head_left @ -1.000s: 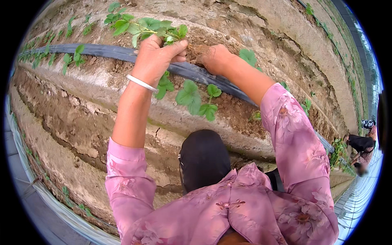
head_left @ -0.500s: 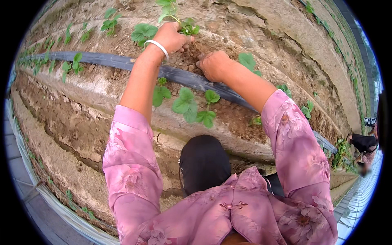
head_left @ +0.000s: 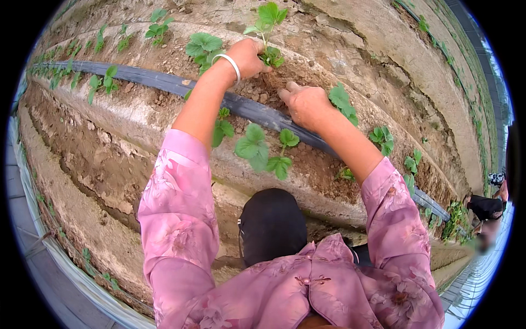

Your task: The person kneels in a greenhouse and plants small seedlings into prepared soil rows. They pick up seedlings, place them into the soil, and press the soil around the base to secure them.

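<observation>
My left hand (head_left: 246, 58), with a white bangle at its wrist, is closed around the base of a strawberry seedling (head_left: 267, 15). Green leaves stand up above the fist, and thin brown roots (head_left: 272, 82) hang below it over the loose soil. Just right of these roots is my right hand (head_left: 308, 105), its fingers curled in toward the soil; whatever they hold, if anything, is hidden. Between me and both hands, a flat black drip hose (head_left: 249, 108) runs along the raised bed.
Planted seedlings stand along both sides of the hose, among them one with broad leaves (head_left: 252, 147) and one beside my right wrist (head_left: 342, 101). A dry furrow (head_left: 93, 164) lies nearer me. Another person (head_left: 486, 207) is at the far right.
Both hands sit slightly further right and lower in the picture, as the whole scene has shifted a little. The seedling remains in my left hand, and my right hand stays beside its roots.
</observation>
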A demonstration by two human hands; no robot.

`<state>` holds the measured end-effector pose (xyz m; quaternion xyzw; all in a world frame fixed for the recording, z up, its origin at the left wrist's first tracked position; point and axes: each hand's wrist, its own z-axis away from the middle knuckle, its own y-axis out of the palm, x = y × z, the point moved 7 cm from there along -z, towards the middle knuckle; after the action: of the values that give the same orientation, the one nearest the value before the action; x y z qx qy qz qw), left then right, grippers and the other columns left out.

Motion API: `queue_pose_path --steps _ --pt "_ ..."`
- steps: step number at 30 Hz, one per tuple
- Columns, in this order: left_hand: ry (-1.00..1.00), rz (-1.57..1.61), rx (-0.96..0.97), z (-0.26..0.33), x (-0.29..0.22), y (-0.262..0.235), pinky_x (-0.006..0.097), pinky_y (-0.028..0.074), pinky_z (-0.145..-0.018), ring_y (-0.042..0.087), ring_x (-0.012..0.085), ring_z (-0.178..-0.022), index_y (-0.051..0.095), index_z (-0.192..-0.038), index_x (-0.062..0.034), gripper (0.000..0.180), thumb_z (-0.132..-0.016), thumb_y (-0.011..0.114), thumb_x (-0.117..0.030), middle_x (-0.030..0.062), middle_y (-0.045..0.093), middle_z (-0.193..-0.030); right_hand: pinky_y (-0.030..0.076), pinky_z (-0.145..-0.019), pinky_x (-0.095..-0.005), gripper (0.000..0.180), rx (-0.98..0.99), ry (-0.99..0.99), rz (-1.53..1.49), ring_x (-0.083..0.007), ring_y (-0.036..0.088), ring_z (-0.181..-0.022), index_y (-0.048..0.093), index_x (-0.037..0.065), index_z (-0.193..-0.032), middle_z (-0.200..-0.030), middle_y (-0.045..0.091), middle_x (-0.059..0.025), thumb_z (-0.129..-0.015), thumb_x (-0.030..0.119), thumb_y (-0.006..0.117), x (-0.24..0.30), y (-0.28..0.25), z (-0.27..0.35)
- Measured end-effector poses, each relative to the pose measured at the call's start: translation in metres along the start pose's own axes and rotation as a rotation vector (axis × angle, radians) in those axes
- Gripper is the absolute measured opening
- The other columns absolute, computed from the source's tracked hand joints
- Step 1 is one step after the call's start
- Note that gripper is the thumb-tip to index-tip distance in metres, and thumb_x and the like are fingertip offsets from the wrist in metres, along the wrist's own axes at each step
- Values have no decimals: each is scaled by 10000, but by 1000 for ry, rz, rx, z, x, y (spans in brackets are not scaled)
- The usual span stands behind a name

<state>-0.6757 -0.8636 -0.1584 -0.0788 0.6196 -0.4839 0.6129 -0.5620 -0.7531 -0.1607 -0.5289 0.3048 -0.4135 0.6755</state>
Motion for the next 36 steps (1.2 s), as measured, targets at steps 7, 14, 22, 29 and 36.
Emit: queue_pose_path --steps 7,14,22,29,36 --pt "103 -346 72 -8 -20 26 393 505 -841 629 349 -952 677 -1082 -96 395 -710 754 -205 193 661 -1005 508 -682 -446 299 -167 -25 -108 -330 631 -853 563 87 -1115 -997 575 -130 -818 110 541 -2 1 16" --pt "137 -323 6 -9 -14 37 411 497 -864 623 357 -960 681 -1099 -142 402 -712 609 -57 202 651 -1021 505 -680 -446 405 -142 -80 -203 -339 630 -864 537 93 -1208 -1025 581 -128 -804 72 522 -8 -1 14" --pt "225 -244 -124 -5 -13 39 431 511 -772 629 386 -807 703 -988 -118 329 -672 618 -82 212 656 -856 511 -668 -454 360 43 -32 -26 -341 641 -843 601 96 -1141 -1036 590 -128 -795 68 508 2 -1 -8" --pt "112 -276 -45 -4 -9 44 412 509 -838 639 346 -930 692 -1085 -211 388 -726 598 -95 173 668 -992 512 -733 -445 313 -159 22 -305 -344 628 -852 631 142 -1112 -999 596 -121 -822 91 523 -17 -2 -2" --pt "93 -213 -54 -4 -6 44 416 515 -821 643 338 -916 691 -1082 -213 384 -729 594 -96 158 676 -968 512 -706 -429 349 -84 34 -126 -323 631 -838 635 173 -1140 -982 568 -132 -816 99 528 0 -5 -4"
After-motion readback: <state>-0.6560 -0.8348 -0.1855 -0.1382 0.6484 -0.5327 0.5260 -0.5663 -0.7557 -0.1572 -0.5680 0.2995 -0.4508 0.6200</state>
